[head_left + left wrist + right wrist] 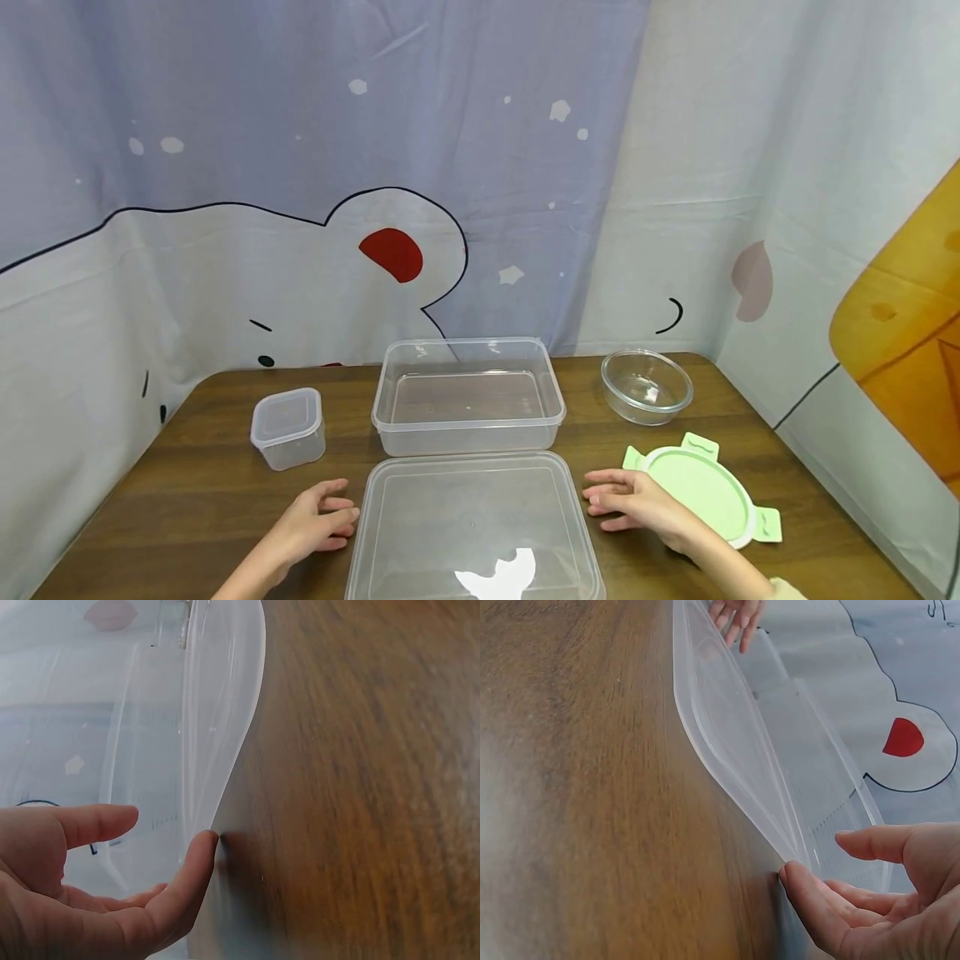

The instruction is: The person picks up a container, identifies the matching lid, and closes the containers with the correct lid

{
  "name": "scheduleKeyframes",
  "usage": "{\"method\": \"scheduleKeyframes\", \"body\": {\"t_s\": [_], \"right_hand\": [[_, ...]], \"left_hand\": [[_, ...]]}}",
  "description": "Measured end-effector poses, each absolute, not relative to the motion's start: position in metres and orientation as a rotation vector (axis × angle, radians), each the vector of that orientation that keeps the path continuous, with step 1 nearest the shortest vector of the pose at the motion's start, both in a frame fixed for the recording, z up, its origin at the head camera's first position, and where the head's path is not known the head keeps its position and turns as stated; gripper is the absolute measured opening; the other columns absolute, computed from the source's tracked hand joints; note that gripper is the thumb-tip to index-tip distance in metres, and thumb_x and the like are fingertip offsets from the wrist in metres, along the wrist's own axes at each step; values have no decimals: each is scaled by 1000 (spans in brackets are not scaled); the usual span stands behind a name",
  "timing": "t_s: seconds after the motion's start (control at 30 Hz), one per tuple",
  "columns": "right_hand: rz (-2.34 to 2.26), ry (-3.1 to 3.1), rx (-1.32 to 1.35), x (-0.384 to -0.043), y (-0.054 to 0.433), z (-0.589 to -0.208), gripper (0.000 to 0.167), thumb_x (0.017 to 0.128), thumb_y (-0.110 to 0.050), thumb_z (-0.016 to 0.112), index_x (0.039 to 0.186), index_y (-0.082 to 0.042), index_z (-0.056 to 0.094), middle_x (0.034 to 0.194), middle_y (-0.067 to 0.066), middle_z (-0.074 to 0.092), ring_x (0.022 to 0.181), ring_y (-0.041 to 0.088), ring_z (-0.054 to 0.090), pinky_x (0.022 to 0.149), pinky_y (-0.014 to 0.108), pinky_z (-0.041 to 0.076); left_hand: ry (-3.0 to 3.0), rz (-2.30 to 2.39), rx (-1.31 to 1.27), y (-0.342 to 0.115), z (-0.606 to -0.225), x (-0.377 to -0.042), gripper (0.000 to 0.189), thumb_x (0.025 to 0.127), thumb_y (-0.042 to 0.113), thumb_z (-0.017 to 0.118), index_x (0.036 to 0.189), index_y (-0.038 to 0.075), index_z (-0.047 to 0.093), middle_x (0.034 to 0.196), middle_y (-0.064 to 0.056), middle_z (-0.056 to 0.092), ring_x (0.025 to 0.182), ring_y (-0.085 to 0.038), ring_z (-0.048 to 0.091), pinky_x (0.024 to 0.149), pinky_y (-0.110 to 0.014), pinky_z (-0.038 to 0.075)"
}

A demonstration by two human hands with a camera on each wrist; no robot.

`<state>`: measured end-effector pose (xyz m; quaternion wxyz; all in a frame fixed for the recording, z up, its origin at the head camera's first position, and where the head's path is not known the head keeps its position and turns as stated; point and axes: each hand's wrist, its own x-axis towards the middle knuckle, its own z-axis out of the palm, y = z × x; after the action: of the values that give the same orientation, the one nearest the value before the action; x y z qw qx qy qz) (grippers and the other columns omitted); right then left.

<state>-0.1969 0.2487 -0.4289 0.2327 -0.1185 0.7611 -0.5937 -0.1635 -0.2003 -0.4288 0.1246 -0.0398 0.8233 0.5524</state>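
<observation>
A clear rectangular lid (472,525) lies flat on the wooden table. Right behind it stands a large clear plastic container (468,437), its top uncovered. My left hand (311,525) is at the lid's left edge, thumb apart from the fingers; in the left wrist view a fingertip (201,851) is right at the rim. On the other side, my right hand (633,504) is beside the lid's right edge, with a fingertip (799,881) at the rim in the right wrist view. Neither thumb presses on the lid.
At the back left sits a small lidded plastic box (288,429). A round glass bowl (647,387) stands at the back right. The green lid with side flaps (705,492) lies under and behind my right forearm. A printed curtain (510,167) hangs behind the table (172,500).
</observation>
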Motion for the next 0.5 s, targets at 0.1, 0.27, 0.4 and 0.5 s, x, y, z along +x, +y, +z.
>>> {"method": "scheduleKeyframes", "body": {"t_s": [0.1, 0.27, 0.4, 0.5], "right_hand": [[-1626, 2090, -325, -198, 246, -429, 60, 95, -15, 58, 135, 21, 33, 126, 31, 57, 102, 21, 66, 82, 37, 58], [-1627, 2071, -343, -200, 242, -433, 57, 96, -12, 54, 135, 23, 31, 127, 34, 55, 102, 24, 66, 82, 38, 58], [-1628, 2054, -336, -200, 239, -434, 57, 96, -12, 54, 135, 23, 31, 127, 33, 55, 103, 26, 66, 83, 39, 58], [-1622, 2058, -326, -200, 237, -435, 57, 95, -12, 55, 134, 23, 32, 127, 33, 56, 103, 27, 66, 84, 40, 58]], "left_hand": [[2356, 1626, -77, -200, -430, -164, 62, 92, 7, 57, 138, -20, 26, 117, -32, 55, 84, -19, 65, 75, -38, 59], [2301, 1652, -16, -200, -433, -165, 62, 93, 7, 54, 137, -23, 23, 118, -34, 54, 83, -17, 64, 76, -38, 60], [2285, 1654, -6, -199, -433, -165, 62, 93, 7, 54, 137, -24, 24, 118, -33, 56, 83, -17, 65, 75, -38, 60], [2285, 1651, -4, -199, -432, -164, 61, 93, 8, 54, 136, -24, 25, 115, -29, 58, 83, -17, 64, 74, -37, 60]]}}
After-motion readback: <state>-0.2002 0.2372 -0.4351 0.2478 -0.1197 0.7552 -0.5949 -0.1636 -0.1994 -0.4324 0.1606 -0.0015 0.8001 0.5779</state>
